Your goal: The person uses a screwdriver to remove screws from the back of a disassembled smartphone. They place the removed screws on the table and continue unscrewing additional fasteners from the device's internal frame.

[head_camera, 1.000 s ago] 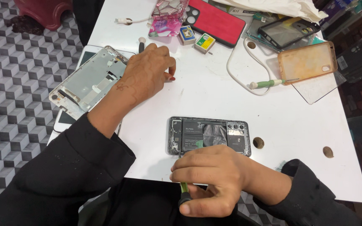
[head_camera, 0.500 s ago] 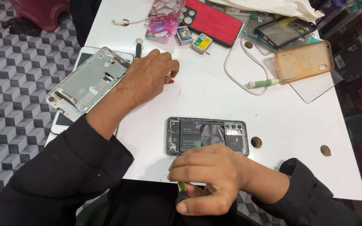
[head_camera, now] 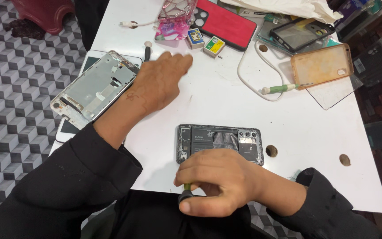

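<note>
A dark phone (head_camera: 219, 140) with its back cover off lies on the white table (head_camera: 315, 146), showing its battery and camera module. My right hand (head_camera: 222, 181) rests just in front of it at the table's near edge, closed around a small screwdriver (head_camera: 185, 193) with a green and black handle. My left hand (head_camera: 160, 84) is stretched palm down over the table's left middle, blurred. Its fingertips point toward two small boxes (head_camera: 195, 38). A silver phone frame (head_camera: 94, 86) lies just left of that hand.
A white phone (head_camera: 68, 129) lies under the silver frame. At the back are a red phone case (head_camera: 228, 17), a dark case (head_camera: 298, 34), an orange clear case (head_camera: 321, 66), a white cable (head_camera: 246, 73), a green-handled screwdriver (head_camera: 284, 88) and a black-handled tool (head_camera: 147, 51). Two holes (head_camera: 271, 151) pierce the table.
My left hand has lifted off the table and stretched its fingers toward the back right. My right hand and the screwdriver stay in place by the open phone.
</note>
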